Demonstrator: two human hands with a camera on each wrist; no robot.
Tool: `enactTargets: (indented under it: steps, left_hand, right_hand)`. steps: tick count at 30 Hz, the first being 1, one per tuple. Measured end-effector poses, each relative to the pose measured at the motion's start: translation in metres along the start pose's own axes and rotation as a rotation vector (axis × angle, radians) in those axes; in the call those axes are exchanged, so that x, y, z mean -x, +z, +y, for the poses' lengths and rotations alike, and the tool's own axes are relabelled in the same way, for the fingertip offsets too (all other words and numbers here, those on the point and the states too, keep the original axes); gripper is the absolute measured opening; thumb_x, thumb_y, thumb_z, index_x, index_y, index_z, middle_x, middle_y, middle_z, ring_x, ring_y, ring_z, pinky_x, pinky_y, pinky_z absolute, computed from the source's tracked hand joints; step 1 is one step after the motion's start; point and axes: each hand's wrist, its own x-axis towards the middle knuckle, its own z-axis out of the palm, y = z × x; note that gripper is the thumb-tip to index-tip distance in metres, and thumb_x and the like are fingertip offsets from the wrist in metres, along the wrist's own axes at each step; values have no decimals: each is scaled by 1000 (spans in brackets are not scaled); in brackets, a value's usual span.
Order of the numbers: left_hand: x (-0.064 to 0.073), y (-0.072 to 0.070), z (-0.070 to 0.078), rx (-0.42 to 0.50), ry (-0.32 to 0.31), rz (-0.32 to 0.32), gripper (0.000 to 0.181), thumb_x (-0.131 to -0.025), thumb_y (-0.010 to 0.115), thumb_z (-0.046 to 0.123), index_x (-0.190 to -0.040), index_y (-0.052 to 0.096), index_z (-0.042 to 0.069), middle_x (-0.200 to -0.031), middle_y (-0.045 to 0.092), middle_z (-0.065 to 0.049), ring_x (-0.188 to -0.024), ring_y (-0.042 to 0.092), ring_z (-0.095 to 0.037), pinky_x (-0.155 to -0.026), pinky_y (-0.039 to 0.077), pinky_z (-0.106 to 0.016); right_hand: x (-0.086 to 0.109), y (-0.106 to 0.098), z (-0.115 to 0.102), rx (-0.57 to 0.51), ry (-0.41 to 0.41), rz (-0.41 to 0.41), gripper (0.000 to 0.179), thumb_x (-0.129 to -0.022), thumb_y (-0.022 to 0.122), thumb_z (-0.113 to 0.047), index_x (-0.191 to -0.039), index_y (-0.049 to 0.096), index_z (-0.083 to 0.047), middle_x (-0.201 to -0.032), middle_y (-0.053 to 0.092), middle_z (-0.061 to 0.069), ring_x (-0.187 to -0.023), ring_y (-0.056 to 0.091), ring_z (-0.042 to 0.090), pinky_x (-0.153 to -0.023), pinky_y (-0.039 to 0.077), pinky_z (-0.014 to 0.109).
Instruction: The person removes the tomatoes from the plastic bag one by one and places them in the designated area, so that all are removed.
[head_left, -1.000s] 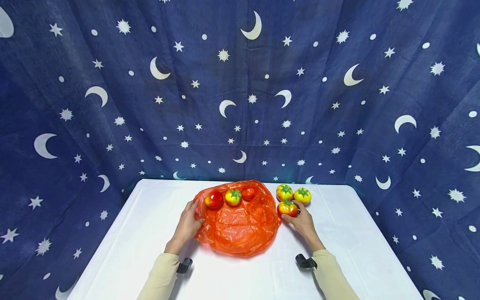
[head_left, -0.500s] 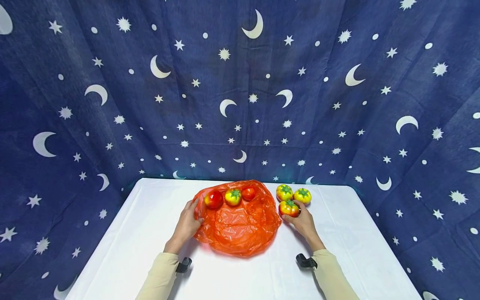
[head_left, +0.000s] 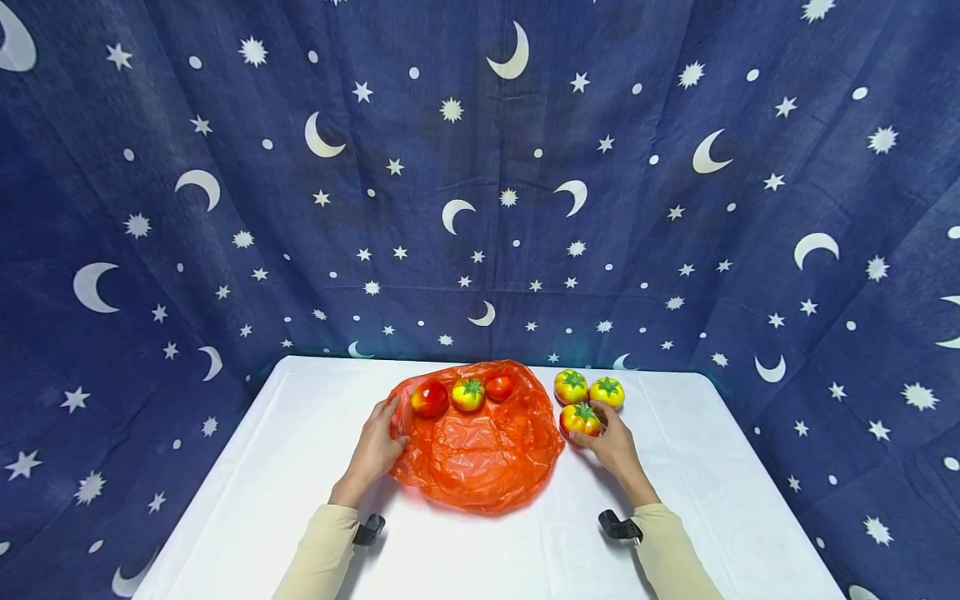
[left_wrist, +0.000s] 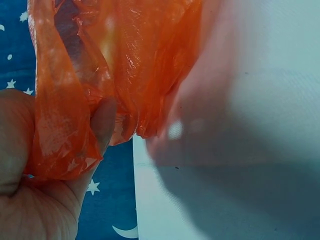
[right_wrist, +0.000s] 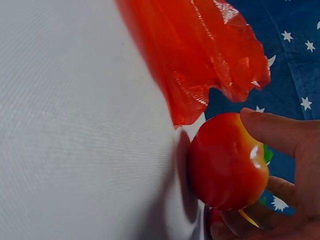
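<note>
An orange-red plastic bag (head_left: 480,467) lies spread on the white table. At its left edge my left hand (head_left: 377,443) grips the film; in the left wrist view the bag's edge sits between thumb and fingers (left_wrist: 103,117). Right of the bag, my right hand (head_left: 611,442) holds a red and yellow tomato (head_left: 581,419) with a green star-shaped top. In the right wrist view the thumb (right_wrist: 272,131) lies on one side of this tomato and the fingers curl round the other. The tomato's lower side seems close to the tablecloth; contact cannot be told.
Two more yellow and red tomatoes, a left one (head_left: 571,386) and a right one (head_left: 607,392), stand behind the held tomato. Along the bag's far part sit a red-yellow fruit (head_left: 429,398), a yellow tomato (head_left: 468,394) and a small red tomato (head_left: 498,386). A starry curtain (head_left: 480,208) hangs behind.
My right hand has shifted slightly right with the tomato, whose green top now tips a little more toward me. The left hand and the bag have hardly moved.
</note>
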Motion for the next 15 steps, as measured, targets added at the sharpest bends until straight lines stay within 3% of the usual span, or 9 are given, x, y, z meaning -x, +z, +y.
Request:
enactTargets:
  steps: [4, 15]
  left_hand:
    - [-1, 0, 2, 6, -15, -6, 77, -78, 74, -4, -147, 40, -2, -147, 42, -22, -135, 45, -44, -111, 39, -54]
    - [-1, -1, 1, 6, -6, -7, 77, -78, 75, -4, -147, 40, -2, -146, 43, -22, -135, 45, -44, -113, 38, -53]
  right_hand:
    - [1, -5, -8, -20, -7, 4, 72, -82, 77, -12, -143, 41, 0, -145, 46, 27, -137, 42, 42, -116, 33, 55]
    - [14, -11, -39, -100, -122, 71, 69, -81, 78, -11, -141, 46, -1, -143, 51, 24, -132, 50, 41, -115, 37, 51]
